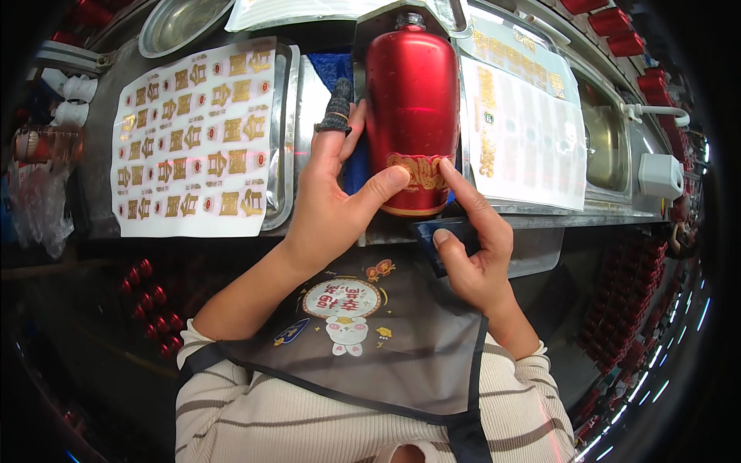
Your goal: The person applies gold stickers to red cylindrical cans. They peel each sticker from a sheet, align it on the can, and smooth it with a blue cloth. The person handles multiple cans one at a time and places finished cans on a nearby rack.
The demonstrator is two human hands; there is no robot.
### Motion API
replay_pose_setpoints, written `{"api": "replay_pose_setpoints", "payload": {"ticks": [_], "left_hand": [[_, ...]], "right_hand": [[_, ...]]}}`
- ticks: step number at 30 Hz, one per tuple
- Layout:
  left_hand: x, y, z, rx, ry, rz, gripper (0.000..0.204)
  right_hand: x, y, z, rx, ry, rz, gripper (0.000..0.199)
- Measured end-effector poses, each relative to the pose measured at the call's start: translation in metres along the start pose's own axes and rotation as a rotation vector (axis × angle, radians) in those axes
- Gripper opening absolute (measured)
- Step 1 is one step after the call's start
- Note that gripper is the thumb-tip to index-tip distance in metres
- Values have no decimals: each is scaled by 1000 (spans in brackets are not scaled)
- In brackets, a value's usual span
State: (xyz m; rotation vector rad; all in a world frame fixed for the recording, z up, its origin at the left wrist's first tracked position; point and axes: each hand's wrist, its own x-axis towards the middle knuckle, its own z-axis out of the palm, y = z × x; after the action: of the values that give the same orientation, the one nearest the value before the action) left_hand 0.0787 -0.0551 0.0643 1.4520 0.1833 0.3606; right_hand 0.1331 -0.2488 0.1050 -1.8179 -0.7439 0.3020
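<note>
A glossy red bottle lies in front of me with its bare neck pointing away. A gold patterned decal sits across its lower part, near the base. My left hand grips the bottle's left side, thumb pressed on the decal, other fingers stretched along the side; dark ribbed finger cots cover a fingertip. With its index fingertip, my right hand touches the decal's right end. Between that hand's thumb and curled fingers is a dark blue flat scraper, partly hidden by the hand.
On a metal tray to the left lies a white sheet of gold and red decals. More decal sheets lie to the right, beside a metal basin with a white pipe. A steel bowl stands far left. Blue cloth shows beside the bottle.
</note>
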Motion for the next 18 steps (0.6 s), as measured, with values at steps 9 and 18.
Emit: {"api": "replay_pose_setpoints", "payload": {"ticks": [9,18], "left_hand": [[2,-4,-2,-99,0,-29,69],[-1,-16,1,-26,73,-35,63]], "right_hand": [[14,-2,3,19,478,173,38],[18,-37,27,-540,139,-409,34]]}}
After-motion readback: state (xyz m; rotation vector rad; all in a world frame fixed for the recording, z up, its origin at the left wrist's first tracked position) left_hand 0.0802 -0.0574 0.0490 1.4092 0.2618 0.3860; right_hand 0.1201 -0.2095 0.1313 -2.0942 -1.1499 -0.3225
